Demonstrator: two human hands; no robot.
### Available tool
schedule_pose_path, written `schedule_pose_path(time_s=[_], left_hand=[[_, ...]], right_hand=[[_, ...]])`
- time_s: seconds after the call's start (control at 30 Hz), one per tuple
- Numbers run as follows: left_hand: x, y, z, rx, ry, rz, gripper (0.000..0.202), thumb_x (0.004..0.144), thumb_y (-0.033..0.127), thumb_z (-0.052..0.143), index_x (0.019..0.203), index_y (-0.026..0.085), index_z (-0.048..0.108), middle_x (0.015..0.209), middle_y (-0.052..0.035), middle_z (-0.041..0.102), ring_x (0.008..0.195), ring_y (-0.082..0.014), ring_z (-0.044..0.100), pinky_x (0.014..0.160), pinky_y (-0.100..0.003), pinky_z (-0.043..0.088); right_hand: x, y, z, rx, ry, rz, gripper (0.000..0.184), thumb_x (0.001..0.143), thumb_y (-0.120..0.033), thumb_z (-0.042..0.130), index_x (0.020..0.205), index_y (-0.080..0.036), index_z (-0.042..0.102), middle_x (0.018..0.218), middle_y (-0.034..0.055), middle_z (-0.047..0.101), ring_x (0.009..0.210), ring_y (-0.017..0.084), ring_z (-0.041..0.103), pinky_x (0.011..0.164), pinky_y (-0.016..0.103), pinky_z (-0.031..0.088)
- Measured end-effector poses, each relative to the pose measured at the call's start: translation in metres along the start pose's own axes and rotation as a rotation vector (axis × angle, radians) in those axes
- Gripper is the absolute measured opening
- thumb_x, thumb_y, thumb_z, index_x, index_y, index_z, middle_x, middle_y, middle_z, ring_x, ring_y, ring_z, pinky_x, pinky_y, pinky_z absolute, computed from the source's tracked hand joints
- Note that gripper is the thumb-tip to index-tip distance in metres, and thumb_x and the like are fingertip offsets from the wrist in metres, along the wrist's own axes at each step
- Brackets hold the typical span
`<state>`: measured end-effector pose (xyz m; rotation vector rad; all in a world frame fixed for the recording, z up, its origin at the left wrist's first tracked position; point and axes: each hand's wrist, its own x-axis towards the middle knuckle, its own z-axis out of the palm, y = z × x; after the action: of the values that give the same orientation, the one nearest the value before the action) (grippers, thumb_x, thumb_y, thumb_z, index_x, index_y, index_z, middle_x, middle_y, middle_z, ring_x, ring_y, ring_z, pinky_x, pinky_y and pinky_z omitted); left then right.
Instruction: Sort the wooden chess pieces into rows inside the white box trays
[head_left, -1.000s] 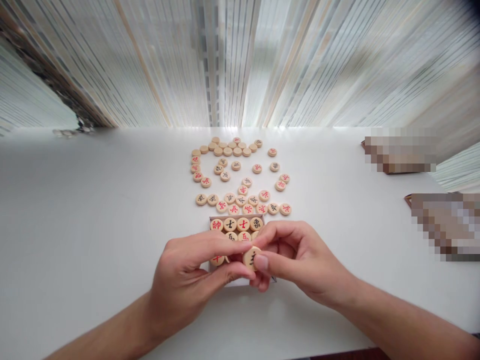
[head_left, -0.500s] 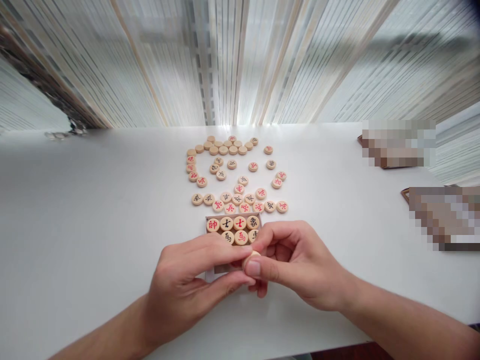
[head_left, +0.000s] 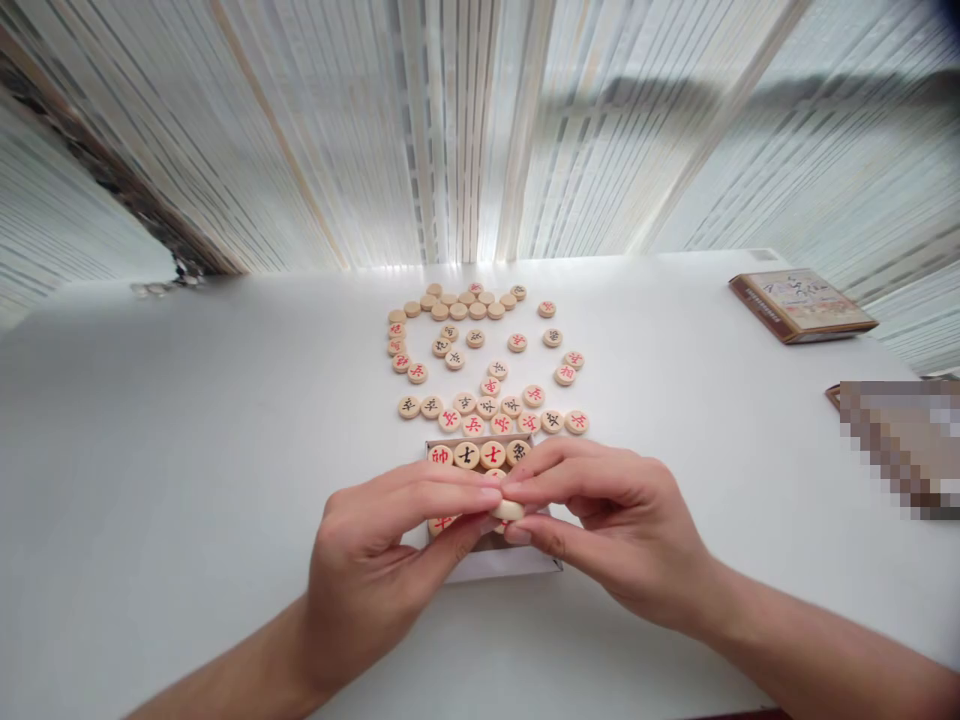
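Over an open box, my right hand pinches a wooden xiangqi piece between thumb and fingers, tilted edge-on. My left hand reaches in from the other side, and its closed fingertips and thumb also grip the left edge of that piece. Inside the box lie rows of round pieces; a black-lettered piece and a red-lettered piece show in the far row. Fingers hide much of the nearer rows. Which character the held piece bears cannot be seen.
Beyond the box, many loose pieces lie scattered, including a red-lettered piece and a cluster of blank-side-up pieces. A flat printed box lies at the far right, with a blurred-out item nearer. Strip curtains hang behind the white table.
The held piece has turned edge-on, and my left fingers have closed onto it. My hands have lifted off part of the box, showing its near side. The whole view has shifted slightly.
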<state>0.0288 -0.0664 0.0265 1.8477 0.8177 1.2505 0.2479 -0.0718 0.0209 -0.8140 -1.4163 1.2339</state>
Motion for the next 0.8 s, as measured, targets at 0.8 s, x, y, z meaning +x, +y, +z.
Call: schedule_pose_path(time_s=[0.8], left_hand=[[0.0043, -0.0001, 0.0018, -0.145, 0.016, -0.218, 0.026, 0.087, 0.010, 0.087, 0.110, 0.022, 0.088, 0.091, -0.0045, 0.087, 0.083, -0.0178, 0.081, 0.076, -0.023, 0.067]], right_hand=[[0.0027, 0.0009, -0.0013, 0.454, -0.109, 0.629, 0.033, 0.090, -0.036, 0.091, 0.117, -0.019, 0.087, 0.081, 0.0075, 0.084, 0.067, 0.014, 0.079, 0.063, 0.019, 0.065]])
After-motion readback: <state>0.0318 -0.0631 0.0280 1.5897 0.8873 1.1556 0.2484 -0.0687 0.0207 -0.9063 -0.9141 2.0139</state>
